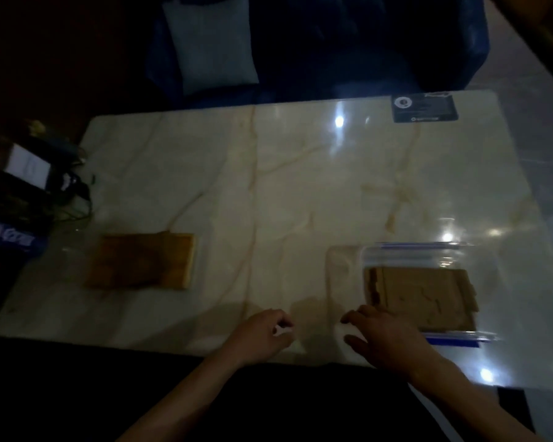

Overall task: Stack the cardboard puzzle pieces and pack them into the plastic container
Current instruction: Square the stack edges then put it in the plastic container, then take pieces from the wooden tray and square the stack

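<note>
While the cardboard pieces (423, 298) lie stacked inside the plastic bag (428, 260), the right hand (383, 338) rests loosely spread at its near-left corner; the left hand (262, 333), beside the bag, is curled, its contents indiscernible. Packing appears done; sealing is judged next.

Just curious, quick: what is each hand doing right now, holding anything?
Left hand: curled, pinching something small and white; what it is cannot be told.
Right hand: open, fingers spread, holding nothing.

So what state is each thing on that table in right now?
Plastic container: lying flat, cardboard inside.
Cardboard puzzle pieces: stacked inside the container.
Wooden board: flat on the table, untouched.
Left hand: fingers curled, pinching something small and white.
Right hand: open, at the container's near corner.
</note>
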`<state>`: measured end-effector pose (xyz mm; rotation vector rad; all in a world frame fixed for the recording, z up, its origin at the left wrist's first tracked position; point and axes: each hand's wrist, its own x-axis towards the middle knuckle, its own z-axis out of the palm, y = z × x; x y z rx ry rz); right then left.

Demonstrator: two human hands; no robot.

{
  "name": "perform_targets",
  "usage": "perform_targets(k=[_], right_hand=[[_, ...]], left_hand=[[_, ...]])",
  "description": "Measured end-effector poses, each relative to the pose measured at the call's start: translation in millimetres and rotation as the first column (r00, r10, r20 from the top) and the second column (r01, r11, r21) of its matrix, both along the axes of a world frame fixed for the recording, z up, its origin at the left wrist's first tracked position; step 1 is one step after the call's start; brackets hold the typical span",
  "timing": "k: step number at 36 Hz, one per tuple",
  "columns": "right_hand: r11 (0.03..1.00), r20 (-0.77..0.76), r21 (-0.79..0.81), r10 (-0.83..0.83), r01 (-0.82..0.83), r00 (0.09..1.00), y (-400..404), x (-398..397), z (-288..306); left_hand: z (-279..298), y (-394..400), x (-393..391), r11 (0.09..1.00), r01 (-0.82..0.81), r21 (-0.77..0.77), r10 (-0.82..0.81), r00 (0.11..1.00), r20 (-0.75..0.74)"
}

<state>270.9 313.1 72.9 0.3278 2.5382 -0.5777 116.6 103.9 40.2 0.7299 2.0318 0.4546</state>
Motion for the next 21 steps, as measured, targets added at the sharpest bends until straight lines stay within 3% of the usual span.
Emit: perform_targets(k=[3,7,9,15,19,21], right_hand=[[0.987,0.054,0.158,0.033,-0.041,0.998,-26.3,-20.6,-4.8],[0.950,-0.044,0.292,-0.101,0.109,0.994,-54.1,-39.6,-12.0],[0.929,-0.082,0.327,-0.156,0.175,0.984,-63.4,-46.2,-16.6],[0.863,0.072,0.467,-0.256,0.194,0.964,-80.6,-53.5,-21.1],[0.815,0.046,0.538,-0.284,0.216,0.958,-103.1,-61.4,-12.3],[0.821,-0.038,0.507,-0.285,0.264,0.958,-116.0,-69.7,-9.0]], left_hand=[[-5.3,-39.7,-24.0,0.994,0.062,-0.092,-0.065,0.997,-0.032],[-17.0,-87.1,-51.9,0.987,0.094,-0.133,-0.103,0.992,-0.068],[-23.0,-106.9,-65.2,0.985,0.100,-0.139,-0.111,0.991,-0.072],[-32.3,-151.6,-96.7,0.989,0.077,-0.125,-0.085,0.995,-0.057],[-34.8,-172.7,-112.2,0.994,0.066,-0.089,-0.070,0.997,-0.045],[-36.4,-180.5,-118.0,0.994,0.068,-0.080,-0.072,0.996,-0.053]])
